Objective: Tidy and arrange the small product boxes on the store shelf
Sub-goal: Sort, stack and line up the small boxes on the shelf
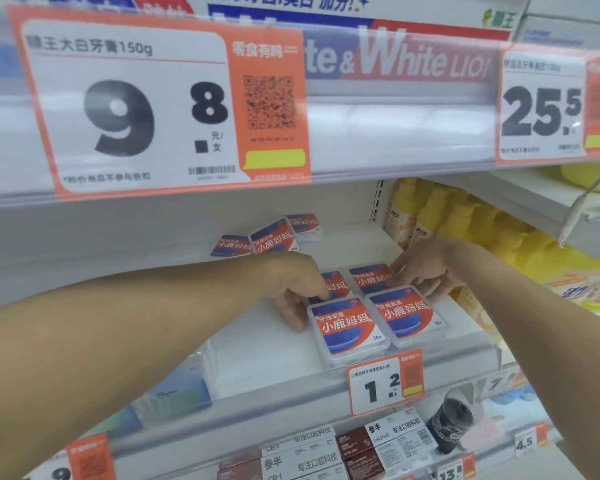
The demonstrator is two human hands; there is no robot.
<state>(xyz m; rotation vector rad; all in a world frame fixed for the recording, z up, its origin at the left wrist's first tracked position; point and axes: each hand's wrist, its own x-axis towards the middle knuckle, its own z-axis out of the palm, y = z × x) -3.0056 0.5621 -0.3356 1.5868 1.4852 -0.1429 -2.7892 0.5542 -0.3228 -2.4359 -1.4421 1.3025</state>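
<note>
Shelf: white store shelf, four flat red-and-blue clear-cased boxes squared up front.
Left hand: my fingers touch the rear-left box, released.
Right hand: mine, fingertips on the rear-right box, grasping nothing.

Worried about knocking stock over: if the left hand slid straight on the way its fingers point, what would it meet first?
Probably the front-left box: the left hand's fingers already reach its left edge, though contact is unclear.

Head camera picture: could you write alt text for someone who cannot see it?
Two bare hands, left hand and right hand, reach onto a white store shelf and touch four flat red-and-blue boxes arranged two by two. Three more boxes lie scattered behind; large price tags hang above.
</note>
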